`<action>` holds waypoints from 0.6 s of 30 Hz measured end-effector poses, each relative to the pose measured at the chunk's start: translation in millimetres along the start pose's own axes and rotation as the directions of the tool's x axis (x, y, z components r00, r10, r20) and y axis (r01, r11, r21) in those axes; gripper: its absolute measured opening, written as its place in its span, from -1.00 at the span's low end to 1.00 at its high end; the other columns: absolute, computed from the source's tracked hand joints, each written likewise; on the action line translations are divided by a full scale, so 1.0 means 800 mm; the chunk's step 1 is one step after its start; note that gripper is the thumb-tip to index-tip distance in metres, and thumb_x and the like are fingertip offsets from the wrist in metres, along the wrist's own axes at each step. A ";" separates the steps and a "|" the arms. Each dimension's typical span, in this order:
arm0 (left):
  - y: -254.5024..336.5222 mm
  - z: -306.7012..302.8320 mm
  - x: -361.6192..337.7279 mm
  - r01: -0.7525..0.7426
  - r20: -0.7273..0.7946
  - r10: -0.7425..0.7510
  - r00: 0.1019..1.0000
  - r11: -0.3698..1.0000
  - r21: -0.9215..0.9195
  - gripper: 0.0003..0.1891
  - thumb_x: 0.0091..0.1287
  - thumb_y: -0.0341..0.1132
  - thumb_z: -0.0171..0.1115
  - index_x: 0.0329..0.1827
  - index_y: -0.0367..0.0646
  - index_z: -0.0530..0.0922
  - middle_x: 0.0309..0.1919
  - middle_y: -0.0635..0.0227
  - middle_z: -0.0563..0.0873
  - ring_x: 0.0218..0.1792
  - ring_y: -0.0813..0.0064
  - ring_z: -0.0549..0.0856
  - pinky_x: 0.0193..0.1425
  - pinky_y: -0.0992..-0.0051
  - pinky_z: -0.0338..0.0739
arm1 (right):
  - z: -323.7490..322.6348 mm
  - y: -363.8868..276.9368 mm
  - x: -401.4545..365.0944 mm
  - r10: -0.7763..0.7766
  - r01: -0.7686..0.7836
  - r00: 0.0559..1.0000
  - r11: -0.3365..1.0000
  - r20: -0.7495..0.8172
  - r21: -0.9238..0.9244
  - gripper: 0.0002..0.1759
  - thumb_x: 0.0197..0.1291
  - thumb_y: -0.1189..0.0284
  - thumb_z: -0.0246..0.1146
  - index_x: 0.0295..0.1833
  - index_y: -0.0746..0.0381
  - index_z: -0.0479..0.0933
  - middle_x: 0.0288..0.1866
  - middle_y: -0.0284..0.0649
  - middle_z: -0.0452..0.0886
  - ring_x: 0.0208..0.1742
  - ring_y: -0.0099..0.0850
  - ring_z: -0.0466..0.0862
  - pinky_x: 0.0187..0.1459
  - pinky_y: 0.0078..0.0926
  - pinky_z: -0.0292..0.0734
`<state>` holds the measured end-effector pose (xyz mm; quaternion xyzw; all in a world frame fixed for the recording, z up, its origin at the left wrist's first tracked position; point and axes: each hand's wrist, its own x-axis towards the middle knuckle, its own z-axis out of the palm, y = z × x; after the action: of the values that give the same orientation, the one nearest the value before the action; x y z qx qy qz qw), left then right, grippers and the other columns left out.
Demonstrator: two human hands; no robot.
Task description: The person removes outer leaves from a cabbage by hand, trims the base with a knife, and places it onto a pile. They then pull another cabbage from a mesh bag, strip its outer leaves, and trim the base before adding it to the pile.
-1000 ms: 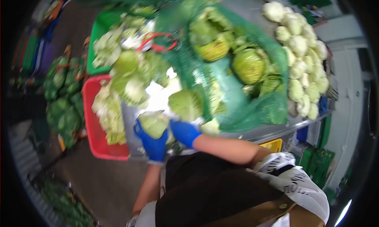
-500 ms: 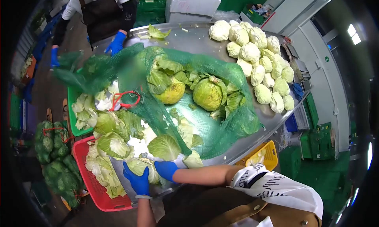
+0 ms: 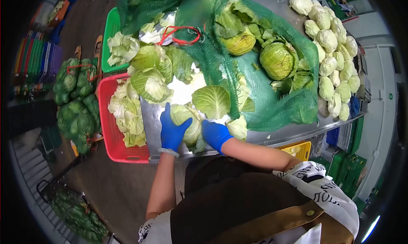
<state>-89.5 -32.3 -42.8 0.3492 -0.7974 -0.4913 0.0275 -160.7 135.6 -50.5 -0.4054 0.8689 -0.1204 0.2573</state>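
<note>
Near the table's front edge lies a pale green cabbage [image 3: 185, 120]. My left hand [image 3: 173, 128], in a blue glove, grips its left side with the thumb spread from the fingers. At the cabbage's right side is my right hand [image 3: 216, 135], also gloved in blue, its fingers curled in against the cabbage and partly hidden. A broad loose leaf [image 3: 211, 101] lies just beyond both hands. Left of it sits a cabbage with opened outer leaves [image 3: 154, 86]. Whole untrimmed cabbages [image 3: 278, 60] lie in a green mesh bag [image 3: 259, 101] to the right.
Trimmed white cabbages [image 3: 328, 41] are piled at the table's far right. A red crate [image 3: 111, 138] of leaves and a green crate [image 3: 109, 33] stand along the left edge. A yellow crate [image 3: 302, 152] is below the front edge. Filled mesh sacks [image 3: 78, 121] rest on the floor.
The camera view has shifted, so the table appears higher and further right, and the co-worker is almost out of view. Both my hands stay at the cabbage.
</note>
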 end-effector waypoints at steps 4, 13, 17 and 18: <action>0.002 0.001 0.008 0.020 0.061 -0.017 0.998 0.999 -0.045 0.07 -0.05 -0.10 0.55 0.48 -0.18 0.06 0.26 -0.04 0.31 0.28 0.06 0.37 0.33 0.24 0.33 | -0.014 -0.002 -0.005 0.018 -0.018 0.999 1.000 0.040 -0.017 -0.86 0.24 0.46 0.00 -0.16 0.28 0.39 -0.45 -0.02 0.64 -0.45 -0.13 0.69 -0.43 -0.20 0.59; -0.003 0.005 0.045 0.123 0.154 -0.117 0.981 0.992 -0.031 0.03 -0.01 -0.01 0.51 0.46 -0.24 0.12 0.22 -0.10 0.37 0.25 0.03 0.43 0.30 0.23 0.37 | 0.030 0.055 -0.020 0.100 -0.109 0.994 0.968 -0.053 -0.225 -0.89 0.19 0.52 0.03 -0.15 0.23 0.38 -0.46 -0.07 0.56 -0.53 -0.19 0.68 -0.59 -0.32 0.57; -0.015 -0.007 0.065 0.291 0.300 -0.189 0.935 0.894 -0.342 0.02 0.04 -0.08 0.50 0.47 -0.31 0.07 0.25 -0.08 0.41 0.23 0.21 0.48 0.24 0.35 0.43 | 0.037 0.072 -0.014 0.091 -0.091 0.996 0.994 -0.016 -0.063 -0.75 0.22 0.50 -0.03 0.01 0.29 0.36 -0.40 -0.03 0.61 -0.41 -0.14 0.70 -0.42 -0.23 0.60; -0.028 -0.008 0.056 0.282 0.296 -0.163 0.941 0.861 -0.423 -0.03 0.09 -0.19 0.47 0.48 -0.30 0.05 0.29 -0.03 0.40 0.21 0.30 0.50 0.21 0.40 0.47 | 0.040 0.074 -0.016 0.115 -0.115 0.993 0.993 -0.003 -0.040 -0.73 0.22 0.50 -0.03 0.03 0.29 0.36 -0.38 -0.02 0.62 -0.39 -0.13 0.70 -0.39 -0.21 0.60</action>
<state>-108.9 -69.8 -70.6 0.3585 -0.6095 -0.7054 -0.0486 -174.3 183.8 -97.7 -0.3598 0.8931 -0.0881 0.2553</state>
